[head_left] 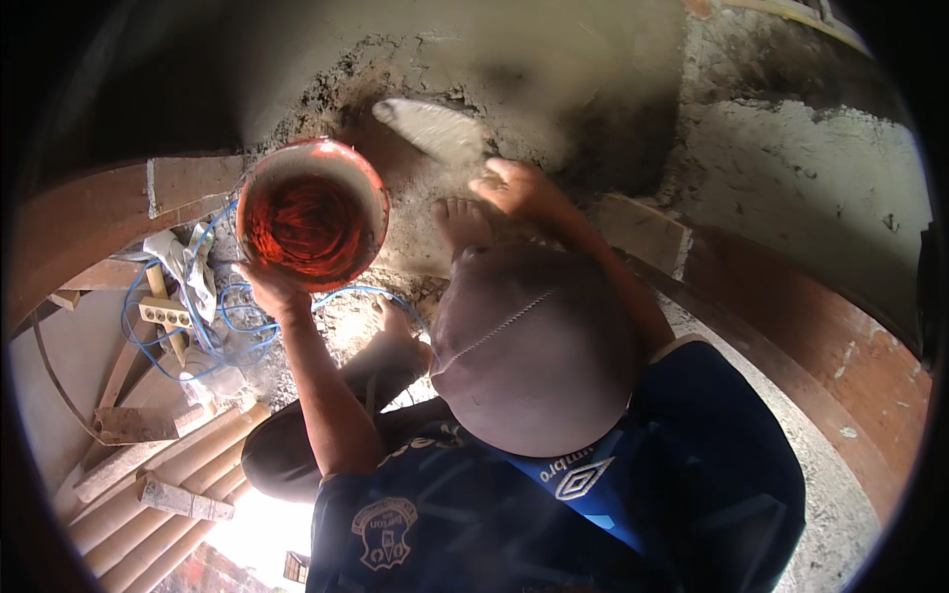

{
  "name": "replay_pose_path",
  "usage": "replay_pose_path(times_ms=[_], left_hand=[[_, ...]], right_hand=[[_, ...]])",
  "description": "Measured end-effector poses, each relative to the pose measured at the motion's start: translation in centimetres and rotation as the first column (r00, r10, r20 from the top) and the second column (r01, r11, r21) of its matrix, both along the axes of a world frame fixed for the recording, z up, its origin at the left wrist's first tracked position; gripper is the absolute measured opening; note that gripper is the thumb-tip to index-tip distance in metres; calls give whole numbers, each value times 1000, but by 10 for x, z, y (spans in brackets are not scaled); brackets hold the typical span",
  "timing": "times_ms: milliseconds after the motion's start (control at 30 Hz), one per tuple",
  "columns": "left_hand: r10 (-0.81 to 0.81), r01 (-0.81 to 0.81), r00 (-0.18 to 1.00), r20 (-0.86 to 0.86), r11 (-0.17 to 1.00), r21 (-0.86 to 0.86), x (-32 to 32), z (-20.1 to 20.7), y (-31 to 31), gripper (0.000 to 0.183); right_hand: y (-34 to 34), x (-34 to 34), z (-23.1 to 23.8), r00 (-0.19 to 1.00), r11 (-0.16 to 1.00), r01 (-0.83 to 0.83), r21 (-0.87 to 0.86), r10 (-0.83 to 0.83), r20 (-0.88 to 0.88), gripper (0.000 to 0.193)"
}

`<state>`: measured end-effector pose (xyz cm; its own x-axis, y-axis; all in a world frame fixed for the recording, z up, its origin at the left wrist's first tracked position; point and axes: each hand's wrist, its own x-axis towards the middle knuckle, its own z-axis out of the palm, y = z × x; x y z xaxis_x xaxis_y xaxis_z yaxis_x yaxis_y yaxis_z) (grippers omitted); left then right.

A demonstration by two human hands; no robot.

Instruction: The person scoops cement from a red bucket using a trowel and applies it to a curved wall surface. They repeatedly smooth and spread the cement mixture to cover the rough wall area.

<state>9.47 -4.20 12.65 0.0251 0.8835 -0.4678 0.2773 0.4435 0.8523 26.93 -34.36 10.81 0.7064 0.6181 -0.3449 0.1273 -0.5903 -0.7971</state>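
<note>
My left hand (275, 292) grips the near rim of a red bucket (377, 212), its fingers partly hidden by the bucket. The bucket is tipped so its mouth faces up toward me; grey residue coats the upper inner wall, and the bottom shows red with dark smears. To the right of it, my right hand (519, 190) is closed around a trowel, whose handle is hidden. The trowel's pale blade (433, 130), smeared by motion, points left and away over rough grey mortar (395, 178). Beyond it spreads a smooth, damp-looking grey mortar surface (583, 59).
My bare foot (461, 225) stands close to the right hand, below the blade. At left lie a blue cable (232, 311), a socket strip (165, 312) and a crumpled pale bag (193, 267). Several wooden poles (168, 494) lie lower left. Reddish-brown boards (781, 311) curve along the right.
</note>
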Motion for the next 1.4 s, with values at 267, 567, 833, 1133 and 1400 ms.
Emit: replay_pose_path(times_ms=[267,567,833,1133,1400], left_hand=[[-192,230,917,350,971,-69,-36,-49,13,63],[-276,277,932,235,960,28,-35,-62,24,73],[-162,170,966,199,985,-19,-33,-42,19,71],[-220,223,974,48,974,-48,-4,-19,5,77],[-252,258,965,72,963,-82,19,-3,7,79]], right_hand=[[-40,11,-107,466,995,8,-103,88,880,7],[-15,28,-181,773,983,-68,-168,159,614,7],[-20,110,-197,955,943,-256,214,213,206,26],[-53,45,-162,807,841,412,-351,-516,-288,40],[54,109,-113,997,848,63,-526,-25,79,45]])
